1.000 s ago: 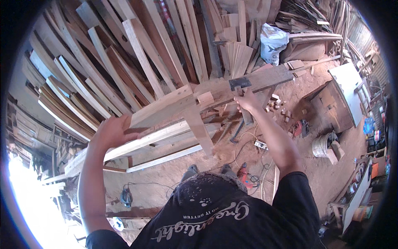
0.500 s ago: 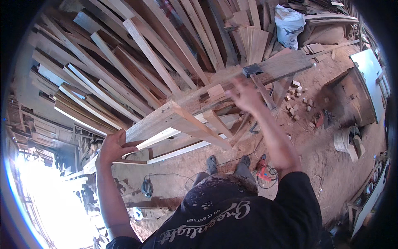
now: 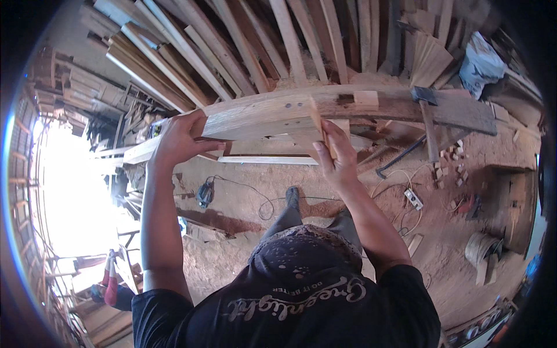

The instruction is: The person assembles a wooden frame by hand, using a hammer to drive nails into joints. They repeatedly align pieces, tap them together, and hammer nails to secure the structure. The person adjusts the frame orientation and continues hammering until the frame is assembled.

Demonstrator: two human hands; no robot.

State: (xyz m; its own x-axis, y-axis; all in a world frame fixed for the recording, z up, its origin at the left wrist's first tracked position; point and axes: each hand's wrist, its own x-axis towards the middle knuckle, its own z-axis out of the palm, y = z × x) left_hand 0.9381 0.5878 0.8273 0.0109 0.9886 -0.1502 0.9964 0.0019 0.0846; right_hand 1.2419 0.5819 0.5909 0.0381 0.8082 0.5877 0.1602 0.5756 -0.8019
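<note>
A stack of long boards point(image 3: 243, 52) fills the top of the view, leaning in rows across a dirt floor point(image 3: 243, 232) scattered with sawdust. In front of the stack, a wooden frame point(image 3: 261, 119) made of heavy planks is held up at chest height — it is the thing both hands have hold of. Its broad front plank runs from left to right, and a darker beam continues to the right, where a hammer point(image 3: 428, 116) rests with its head on the wood and its handle hanging down.

The left hand point(image 3: 177, 139) is closed around the frame's left end, fingers curled over the top edge and thumb underneath. The right hand point(image 3: 336, 156) grips a narrow upright piece at the frame's middle, fingers wrapped around it from below — the frame lies above and between the two hands, with both arms reaching up to it.

On the floor below the frame lies a power tool point(image 3: 204, 194) with its cable trailing to the right. Further right sit a white power strip point(image 3: 413, 199) and a few small wood blocks point(image 3: 449, 159).
</note>
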